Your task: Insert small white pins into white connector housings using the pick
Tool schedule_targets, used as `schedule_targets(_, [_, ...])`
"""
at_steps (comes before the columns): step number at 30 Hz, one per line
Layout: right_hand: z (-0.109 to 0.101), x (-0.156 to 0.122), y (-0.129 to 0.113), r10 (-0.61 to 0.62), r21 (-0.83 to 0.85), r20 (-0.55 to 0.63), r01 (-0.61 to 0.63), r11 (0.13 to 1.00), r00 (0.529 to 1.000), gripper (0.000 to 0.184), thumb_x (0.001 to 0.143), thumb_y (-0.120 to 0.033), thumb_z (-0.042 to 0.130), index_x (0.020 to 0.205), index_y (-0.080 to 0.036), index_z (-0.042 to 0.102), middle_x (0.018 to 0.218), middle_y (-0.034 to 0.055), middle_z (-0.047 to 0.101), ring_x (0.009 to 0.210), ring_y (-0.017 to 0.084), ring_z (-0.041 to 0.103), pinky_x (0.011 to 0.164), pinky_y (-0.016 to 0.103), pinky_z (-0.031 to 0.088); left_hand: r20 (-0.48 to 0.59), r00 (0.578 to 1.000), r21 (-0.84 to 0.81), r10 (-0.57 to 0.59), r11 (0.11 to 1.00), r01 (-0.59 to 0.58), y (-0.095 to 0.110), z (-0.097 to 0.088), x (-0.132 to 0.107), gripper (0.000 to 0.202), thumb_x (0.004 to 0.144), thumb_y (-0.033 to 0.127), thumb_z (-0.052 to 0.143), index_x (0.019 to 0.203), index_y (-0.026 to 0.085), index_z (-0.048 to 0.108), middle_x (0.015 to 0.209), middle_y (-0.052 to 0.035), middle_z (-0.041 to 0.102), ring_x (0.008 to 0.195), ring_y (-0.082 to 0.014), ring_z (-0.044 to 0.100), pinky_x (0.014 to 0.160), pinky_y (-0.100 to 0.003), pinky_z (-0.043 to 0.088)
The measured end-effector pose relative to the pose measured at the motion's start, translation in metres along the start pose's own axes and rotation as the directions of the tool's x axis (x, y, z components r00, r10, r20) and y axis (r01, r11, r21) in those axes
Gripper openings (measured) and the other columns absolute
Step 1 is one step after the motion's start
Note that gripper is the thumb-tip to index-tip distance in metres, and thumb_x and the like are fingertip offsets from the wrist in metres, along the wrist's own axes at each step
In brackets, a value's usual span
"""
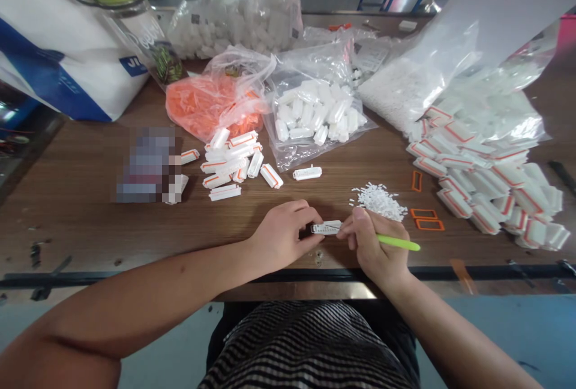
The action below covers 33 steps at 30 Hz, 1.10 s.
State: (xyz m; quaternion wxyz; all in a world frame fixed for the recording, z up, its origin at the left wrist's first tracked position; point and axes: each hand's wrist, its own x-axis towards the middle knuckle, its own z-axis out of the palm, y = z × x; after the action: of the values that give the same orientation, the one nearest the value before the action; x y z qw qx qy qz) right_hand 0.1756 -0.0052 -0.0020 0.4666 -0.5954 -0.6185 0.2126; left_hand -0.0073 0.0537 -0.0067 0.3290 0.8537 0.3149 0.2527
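Observation:
My left hand point(288, 230) is closed on one end of a small white plastic housing point(327, 228) that has a row of tiny dark holes. My right hand point(375, 245) grips a thin tool with a lime-green handle point(400, 242), its fine tip pointing at the housing's top face. Whether the tip touches the housing I cannot make out. Just beyond my right hand lies a heap of tiny white plastic pieces point(378, 200). Several orange rectangular frames point(429, 224) rest to its right. A single white housing point(307, 173) lies farther back.
Left of centre is a pile of white housings with orange edges point(231, 158); a larger pile point(490, 179) covers the right. Behind are bags of orange parts point(211, 104), white blocks point(315, 110) and white granules point(400, 92). A green-lidded bottle point(135, 23) stands back left.

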Motion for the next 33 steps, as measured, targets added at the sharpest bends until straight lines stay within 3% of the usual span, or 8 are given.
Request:
schedule_targets(7, [-0.0007,0.0011,-0.0001,0.015,-0.02,0.024,-0.015,1.0,1.0,0.047,0.099,-0.025,0.042,0.057,-0.019,0.062,0.052,-0.0012,0.061,0.041,0.007,0.051,0.047,0.024,0.042,0.009,1.0,-0.018,-0.015,1.0,0.015,0.0013,-0.0005,0.0,0.008,0.086,0.026,0.064,0.09,0.019,0.063,0.077,0.001,0.057,0.066,-0.0116,0.052,0.062,-0.025,0.043])
schedule_targets(14, [-0.0009,-0.0017,0.0028,0.021,0.03,-0.032,-0.02,0.999,0.999,0.047,0.099,-0.026,0.044,0.056,-0.02,0.063,0.052,-0.0011,0.062,0.039,0.007,0.05,0.045,0.024,0.041,0.0,1.0,-0.007,-0.015,1.0,0.015,0.0004,0.0006,-0.0004,0.008,0.086,0.026,0.064,0.087,0.018,0.063,0.075,0.0015,0.056,0.065,-0.0115,0.051,0.062,-0.025,0.043])
schedule_targets(22, [-0.0008,0.0021,-0.0006,-0.048,-0.029,0.047,0.05,0.998,0.998,0.043,0.098,-0.021,0.044,0.059,-0.019,0.062,0.052,-0.0021,0.06,0.043,0.006,0.053,0.048,0.023,0.041,0.001,1.0,-0.013,-0.015,1.0,0.015,0.0009,0.0,-0.0001,0.006,0.085,0.023,0.064,0.089,0.018,0.064,0.075,0.0018,0.056,0.066,-0.0113,0.052,0.062,-0.025,0.043])
schedule_targets(28, [-0.0011,-0.001,0.0009,-0.028,0.027,-0.032,0.029,0.999,0.999,0.045,0.099,-0.02,0.043,0.058,-0.019,0.063,0.052,-0.0018,0.061,0.041,0.005,0.05,0.046,0.022,0.041,0.004,1.0,-0.017,-0.015,1.0,0.015,0.0005,-0.0001,0.0,0.007,0.086,0.023,0.064,0.09,0.018,0.064,0.077,0.0014,0.057,0.066,-0.0112,0.052,0.062,-0.025,0.043])
schedule_targets(33, [0.0,0.0008,0.0012,0.011,0.022,0.02,-0.012,1.0,1.0,0.045,0.099,-0.022,0.044,0.058,-0.018,0.062,0.052,-0.0016,0.061,0.041,0.005,0.051,0.047,0.022,0.041,0.006,1.0,-0.007,-0.011,1.0,0.011,-0.0003,0.0003,-0.0001,0.007,0.086,0.024,0.065,0.089,0.018,0.063,0.076,0.0017,0.056,0.066,-0.0111,0.052,0.061,-0.024,0.043])
